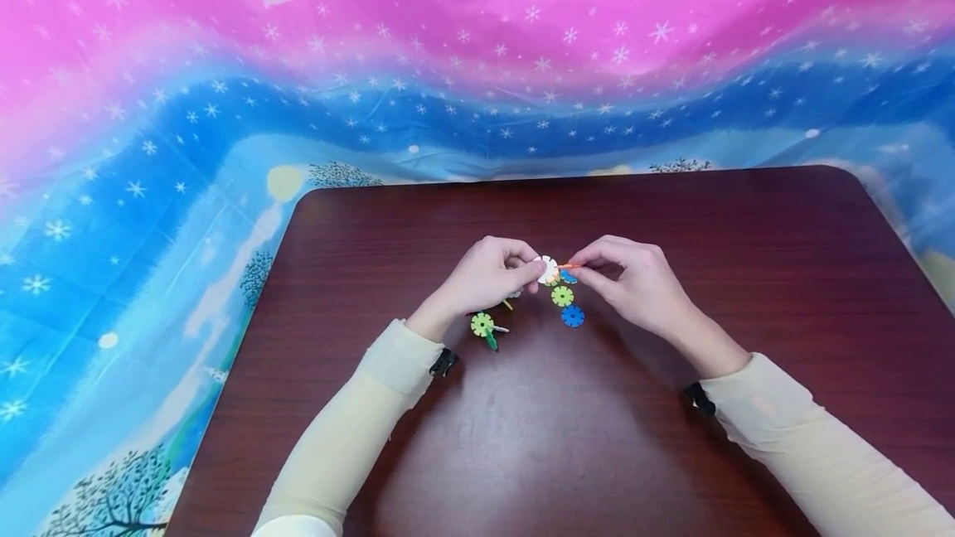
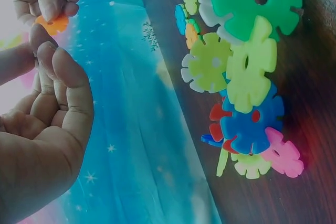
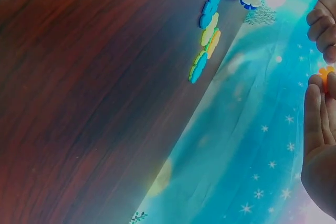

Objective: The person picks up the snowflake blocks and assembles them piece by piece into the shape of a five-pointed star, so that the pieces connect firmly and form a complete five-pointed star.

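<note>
Left hand [image 1: 487, 276] pinches white disc [image 1: 549, 271], face toward head camera; right hand [image 1: 643, 284] pinches orange disc [image 1: 564, 266] just right of it, edge-on, long axis sideways toward white disc, contact unclear. Beyond, on desk [image 1: 522, 446]: yellow-green disc [image 1: 562, 296], blue disc [image 1: 573, 316].

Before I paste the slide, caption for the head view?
Left hand holding a white notched disc, right hand an orange piece, above a dark table.

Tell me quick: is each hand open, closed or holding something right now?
Left hand: holding a white notched disc, pinched.
Right hand: holding an orange disc, pinched between thumb and fingers.
</note>
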`<state>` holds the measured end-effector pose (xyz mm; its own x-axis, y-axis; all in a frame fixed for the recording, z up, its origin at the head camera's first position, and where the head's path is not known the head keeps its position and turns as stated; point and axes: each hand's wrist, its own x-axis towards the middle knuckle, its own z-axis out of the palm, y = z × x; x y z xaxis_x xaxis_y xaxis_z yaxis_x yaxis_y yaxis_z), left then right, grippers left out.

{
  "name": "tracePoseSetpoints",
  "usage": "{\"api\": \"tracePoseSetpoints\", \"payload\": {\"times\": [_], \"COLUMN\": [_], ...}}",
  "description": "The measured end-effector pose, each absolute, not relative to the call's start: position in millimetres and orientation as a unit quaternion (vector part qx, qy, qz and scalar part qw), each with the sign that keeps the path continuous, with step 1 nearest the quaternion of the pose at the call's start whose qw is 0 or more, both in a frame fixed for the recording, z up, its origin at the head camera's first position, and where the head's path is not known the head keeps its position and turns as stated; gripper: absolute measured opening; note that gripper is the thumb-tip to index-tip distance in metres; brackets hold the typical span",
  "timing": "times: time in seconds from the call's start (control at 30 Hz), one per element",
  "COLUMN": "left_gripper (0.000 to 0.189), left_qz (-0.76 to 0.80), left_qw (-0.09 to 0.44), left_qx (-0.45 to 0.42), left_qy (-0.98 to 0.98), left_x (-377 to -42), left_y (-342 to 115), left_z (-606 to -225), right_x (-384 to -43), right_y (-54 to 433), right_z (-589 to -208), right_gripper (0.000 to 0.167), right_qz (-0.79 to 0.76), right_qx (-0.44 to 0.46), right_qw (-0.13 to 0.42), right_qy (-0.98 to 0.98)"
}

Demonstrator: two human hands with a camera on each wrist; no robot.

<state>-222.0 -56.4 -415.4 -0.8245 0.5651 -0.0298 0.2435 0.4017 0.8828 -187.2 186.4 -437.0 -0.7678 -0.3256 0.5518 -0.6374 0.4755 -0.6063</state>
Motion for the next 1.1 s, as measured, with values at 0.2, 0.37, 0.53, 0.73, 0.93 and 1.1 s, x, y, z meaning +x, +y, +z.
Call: {"api": "tracePoseSetpoints", "payload": {"times": [0.2, 0.37, 0.53, 0.73, 0.93, 1.1], "left_gripper": [0.017, 0.017, 0.017, 0.017, 0.017, 0.017], "left_qz": [0.459, 0.456, 0.464, 0.485, 0.513, 0.513], "left_qw": [0.161, 0.156, 0.155, 0.155, 0.134, 0.107], "left_qx": [0.259, 0.256, 0.25, 0.234, 0.197, 0.184], "left_qy": [0.834, 0.838, 0.835, 0.828, 0.825, 0.831], "left_x": [-222, -219, -218, -222, -227, -230], "left_y": [-56, -57, -57, -64, -77, -85], "left_z": [-416, -415, -416, -417, -413, -409], "right_x": [-189, -189, -189, -191, -197, -198], "right_y": [185, 183, 179, 176, 183, 187], "right_z": [-436, -434, -434, -430, -436, -449], "right_gripper": [0.026, 0.03, 0.03, 0.033, 0.031, 0.024], "right_qz": [0.39, 0.361, 0.349, 0.347, 0.265, 0.175], "right_qx": [0.315, 0.34, 0.355, 0.301, 0.225, 0.216], "right_qw": [0.203, 0.223, 0.237, 0.169, 0.049, -0.038], "right_qy": [-0.841, -0.839, -0.835, -0.872, -0.936, -0.96]}}
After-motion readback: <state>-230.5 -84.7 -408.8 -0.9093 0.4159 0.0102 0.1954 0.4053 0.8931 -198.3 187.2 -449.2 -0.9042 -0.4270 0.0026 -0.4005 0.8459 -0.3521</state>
